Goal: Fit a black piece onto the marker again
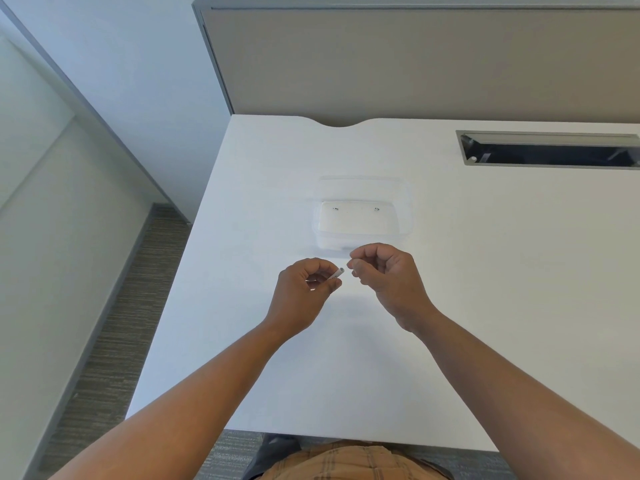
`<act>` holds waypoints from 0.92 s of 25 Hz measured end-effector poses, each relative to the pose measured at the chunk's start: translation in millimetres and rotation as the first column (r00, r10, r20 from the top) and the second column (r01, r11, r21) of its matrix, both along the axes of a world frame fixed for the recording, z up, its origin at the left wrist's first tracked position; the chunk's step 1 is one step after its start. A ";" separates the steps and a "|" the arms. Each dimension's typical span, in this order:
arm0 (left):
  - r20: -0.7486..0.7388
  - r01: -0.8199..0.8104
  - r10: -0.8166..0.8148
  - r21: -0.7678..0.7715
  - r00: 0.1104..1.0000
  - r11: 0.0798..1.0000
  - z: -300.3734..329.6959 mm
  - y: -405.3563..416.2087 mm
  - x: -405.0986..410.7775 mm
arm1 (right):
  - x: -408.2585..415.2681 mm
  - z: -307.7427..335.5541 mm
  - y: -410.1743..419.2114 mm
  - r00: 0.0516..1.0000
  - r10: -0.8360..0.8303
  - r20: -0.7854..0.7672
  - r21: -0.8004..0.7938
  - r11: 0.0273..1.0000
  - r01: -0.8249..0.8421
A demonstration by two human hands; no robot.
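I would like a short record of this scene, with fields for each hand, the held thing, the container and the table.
left hand: fingers curled, pinches a small white tube
tube: open end points toward the right hand
right hand: fingertips pinched together close to the tube end; whether something tiny is in the grip cannot be told
container: clear plastic, just beyond the hands, two tiny dark items inside
table: white, with a cable slot at far right

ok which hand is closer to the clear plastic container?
Right. The right hand hovers at the clear plastic container's near edge, overlapping it in view, fingers pinched. The left hand, gripping a small white tube, sits lower left, apart from the container.
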State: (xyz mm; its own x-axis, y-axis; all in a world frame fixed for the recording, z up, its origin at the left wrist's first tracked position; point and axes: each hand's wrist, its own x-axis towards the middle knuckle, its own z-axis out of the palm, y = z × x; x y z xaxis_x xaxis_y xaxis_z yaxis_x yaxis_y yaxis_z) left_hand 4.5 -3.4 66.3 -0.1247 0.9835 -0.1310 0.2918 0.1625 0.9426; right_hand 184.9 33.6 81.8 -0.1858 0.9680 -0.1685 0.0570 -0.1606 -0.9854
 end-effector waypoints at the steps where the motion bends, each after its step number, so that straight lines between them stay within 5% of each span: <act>1: 0.001 -0.001 0.001 -0.002 1.000 1.000 0.0 0.0 0.6 | 1.0 -0.8 -0.1 1.000 -0.006 0.001 0.001 1.000 0.006; 9: -0.002 -0.002 0.002 -0.004 1.000 1.000 -0.9 -0.4 1.1 | 16.0 -26.7 2.2 0.988 -0.039 0.147 -0.047 0.998 0.047; 15: 0.000 0.012 -0.012 0.005 1.000 1.000 0.2 -0.8 -0.1 | 52.2 -62.3 3.2 0.745 -0.094 0.660 0.060 0.996 0.072; 18: 0.002 0.013 -0.013 0.007 1.000 1.000 1.6 -0.8 0.0 | 64.7 -73.9 3.7 0.644 -0.074 0.762 0.030 0.996 0.079; 23: 0.010 0.016 -0.016 0.005 1.000 1.000 2.1 -1.2 1.9 | 70.2 -83.1 2.6 0.624 -0.051 0.780 -0.029 0.993 0.117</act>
State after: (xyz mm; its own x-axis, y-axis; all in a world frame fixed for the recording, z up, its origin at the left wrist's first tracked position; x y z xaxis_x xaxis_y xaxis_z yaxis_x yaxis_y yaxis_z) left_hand 6.3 -4.6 68.4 -0.1076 0.9860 -0.1274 0.2853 0.1533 0.9461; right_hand 255.0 36.2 -1.4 0.1277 0.9519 -0.2787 0.7780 -0.2704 -0.5671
